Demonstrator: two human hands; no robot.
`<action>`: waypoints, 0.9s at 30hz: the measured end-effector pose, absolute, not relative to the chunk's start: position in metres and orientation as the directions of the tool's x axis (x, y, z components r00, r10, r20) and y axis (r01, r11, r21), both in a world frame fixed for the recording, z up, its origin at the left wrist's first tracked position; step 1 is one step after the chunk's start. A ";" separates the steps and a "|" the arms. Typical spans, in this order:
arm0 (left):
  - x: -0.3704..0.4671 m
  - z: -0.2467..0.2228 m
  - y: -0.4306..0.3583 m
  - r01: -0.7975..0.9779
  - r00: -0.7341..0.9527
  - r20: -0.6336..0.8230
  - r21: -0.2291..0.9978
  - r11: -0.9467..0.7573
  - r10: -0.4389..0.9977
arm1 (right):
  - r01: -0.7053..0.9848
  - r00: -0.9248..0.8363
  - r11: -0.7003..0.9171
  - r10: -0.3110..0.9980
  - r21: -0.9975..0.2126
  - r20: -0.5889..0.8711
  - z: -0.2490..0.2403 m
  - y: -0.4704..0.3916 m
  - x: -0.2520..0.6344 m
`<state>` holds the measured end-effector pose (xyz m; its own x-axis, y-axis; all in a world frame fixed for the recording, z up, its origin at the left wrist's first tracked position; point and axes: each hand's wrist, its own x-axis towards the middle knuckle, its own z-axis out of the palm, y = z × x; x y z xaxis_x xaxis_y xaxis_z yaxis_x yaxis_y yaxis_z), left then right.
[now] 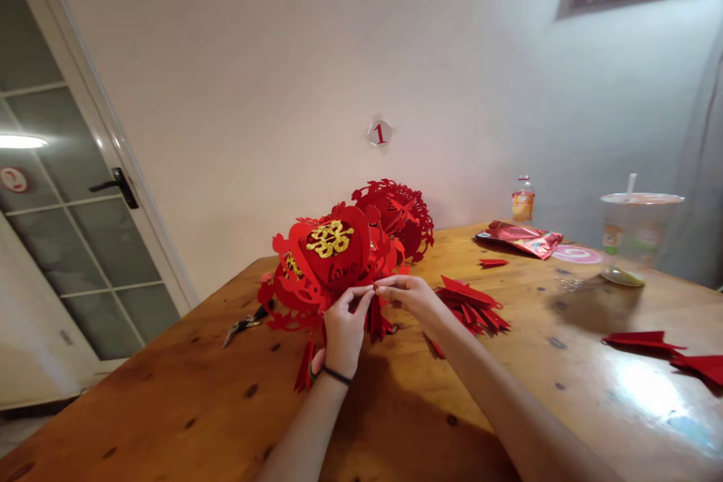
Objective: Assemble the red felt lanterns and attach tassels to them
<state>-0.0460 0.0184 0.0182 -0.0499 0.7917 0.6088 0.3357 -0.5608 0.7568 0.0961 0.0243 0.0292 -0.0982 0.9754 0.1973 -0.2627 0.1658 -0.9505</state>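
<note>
A red felt lantern (339, 260) with a gold glitter double-happiness character and the word "Love" lies tilted on the wooden table. At its near edge, my left hand (346, 327) and my right hand (415, 300) meet fingertip to fingertip. Both are closed in a pinch at the top of a small red felt tassel (377, 318) that hangs below the fingers. The exact spot between the fingertips is too small to make out. Another red tassel (305, 365) hangs to the left of my left wrist. Behind stands a second red lantern (398, 218) with a cut-out edge.
Right of my hands lies a pile of red felt pieces (471, 309); more felt pieces (647, 341) are at the far right. Pliers (242, 327) lie left of the lantern. A red packet (523, 239), a small bottle (523, 199) and a plastic cup with straw (636, 237) stand farther back.
</note>
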 end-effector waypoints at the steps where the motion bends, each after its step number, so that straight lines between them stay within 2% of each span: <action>1: -0.046 0.018 0.018 0.339 -0.055 0.600 0.763 -0.551 0.798 | -0.264 -0.097 0.169 0.975 -0.950 0.200 0.028 0.025 0.096; 6: -0.045 0.017 0.019 0.334 -0.057 0.575 0.781 -0.527 0.816 | -0.277 -0.072 0.187 0.974 -0.943 0.214 0.025 0.028 0.093; 23: -0.040 0.012 0.022 0.389 -0.053 0.638 0.722 -0.572 0.768 | -0.366 -0.022 0.124 0.990 -0.922 0.142 0.027 0.021 0.092; 27: -0.041 0.017 0.018 0.459 -0.057 0.676 0.671 -0.582 0.734 | -0.375 -0.028 0.113 0.991 -0.920 0.133 0.029 0.020 0.090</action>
